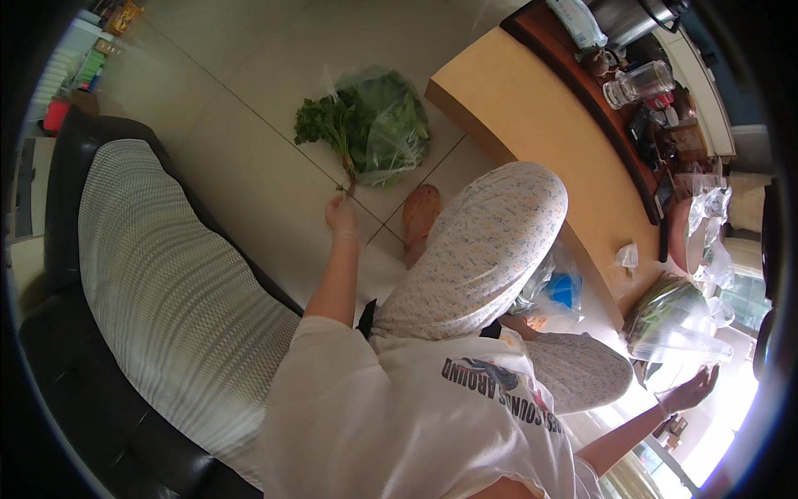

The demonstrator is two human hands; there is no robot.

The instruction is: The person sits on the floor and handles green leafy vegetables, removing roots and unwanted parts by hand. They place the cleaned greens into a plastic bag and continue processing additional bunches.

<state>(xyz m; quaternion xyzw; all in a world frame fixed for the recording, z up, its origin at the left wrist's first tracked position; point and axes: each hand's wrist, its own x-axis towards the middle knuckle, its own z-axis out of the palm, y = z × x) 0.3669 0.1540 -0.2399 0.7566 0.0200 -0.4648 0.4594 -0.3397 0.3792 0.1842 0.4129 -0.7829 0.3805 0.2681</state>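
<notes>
My left hand is low over the tiled floor, its fingertips at the root end of a bunch of leafy green herbs. Whether the fingers grip the roots or a small loose sprig there cannot be made out. The herbs lie against a clear plastic bag of leafy greens on the floor. Far to the right, my right hand is raised with bent fingers just below another clear plastic bag holding long green vegetables. Glare hides whether it grips that bag. A pale band circles each wrist.
A black sofa with a woven cover lies left. On the right, a wooden table carries a glass mug, a metal kettle, a pink bowl and crumpled plastic. A bag with something blue is beside my knee.
</notes>
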